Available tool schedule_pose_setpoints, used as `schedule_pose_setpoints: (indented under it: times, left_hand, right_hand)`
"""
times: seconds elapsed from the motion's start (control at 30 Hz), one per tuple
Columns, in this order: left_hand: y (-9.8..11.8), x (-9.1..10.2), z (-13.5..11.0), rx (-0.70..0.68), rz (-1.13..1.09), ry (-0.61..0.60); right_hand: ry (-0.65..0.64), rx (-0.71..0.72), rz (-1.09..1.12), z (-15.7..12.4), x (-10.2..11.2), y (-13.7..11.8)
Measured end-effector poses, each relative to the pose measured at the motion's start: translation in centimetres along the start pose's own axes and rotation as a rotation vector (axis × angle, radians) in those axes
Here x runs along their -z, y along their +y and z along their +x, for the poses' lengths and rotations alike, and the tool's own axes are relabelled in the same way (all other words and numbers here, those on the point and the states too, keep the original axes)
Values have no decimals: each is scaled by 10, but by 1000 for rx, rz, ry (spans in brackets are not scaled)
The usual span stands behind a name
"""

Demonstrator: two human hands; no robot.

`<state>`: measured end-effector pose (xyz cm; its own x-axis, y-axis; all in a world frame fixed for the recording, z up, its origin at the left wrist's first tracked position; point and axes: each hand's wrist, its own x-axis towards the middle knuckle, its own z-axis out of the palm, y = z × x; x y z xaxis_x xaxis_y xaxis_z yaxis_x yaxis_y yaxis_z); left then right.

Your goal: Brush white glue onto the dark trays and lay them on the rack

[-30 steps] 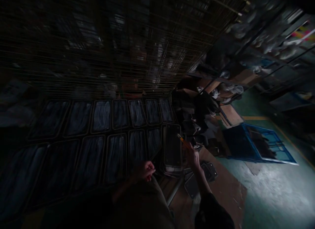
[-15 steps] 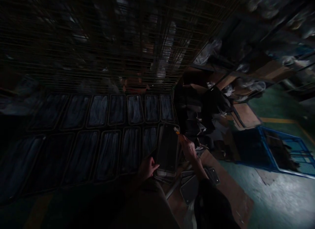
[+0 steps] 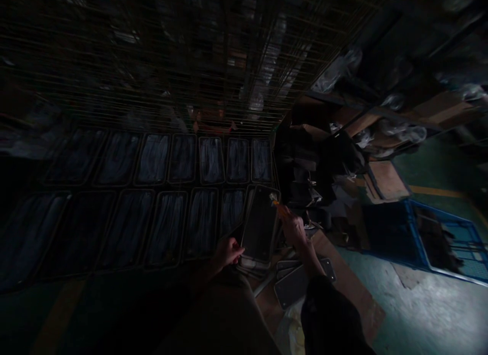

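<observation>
The panel (image 3: 260, 225) lies on a stack (image 3: 254, 265), long axis running away from me, far end leaning right. The brush (image 3: 273, 198), pinched in the fingers of my right hand (image 3: 294, 229), points away and left. Green floor (image 3: 446, 299), dim room. The panel is dark, round-cornered. My left hand (image 3: 229, 252) curls at its edge; whether gripping, I cannot tell.

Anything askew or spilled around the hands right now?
Yes, mildly: below and right of the stack of panels, the loose panels overlap at differing angles, unlike the orderly rows of panels. No spill is evident, though it's too dark to rule out small ones.
</observation>
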<state>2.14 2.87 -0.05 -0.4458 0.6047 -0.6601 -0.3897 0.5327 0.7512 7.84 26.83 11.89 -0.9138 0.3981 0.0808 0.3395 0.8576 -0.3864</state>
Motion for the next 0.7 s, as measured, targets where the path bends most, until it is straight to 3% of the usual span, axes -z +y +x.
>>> schedule_pose_setpoints:
  times: [0.17, 0.27, 0.37, 0.53, 0.7]
  left_hand:
    - [5, 3, -5, 32, -65, -26]
    - [5, 4, -5, 33, -97, -44]
    - [4, 4, -5, 43, -125, -70]
    - [1, 4, -3, 27, -213, -80]
    - [-7, 2, 2, -49, -219, -65]
  right_hand:
    - [-183, 130, -96, -67, -10, -8]
    - [-246, 114, -92, -111, -12, -26]
    - [-288, 62, -84, -136, -13, -49]
    - [-385, -37, 99, -134, -18, -70]
    - [-362, -104, 441, -88, -30, -51]
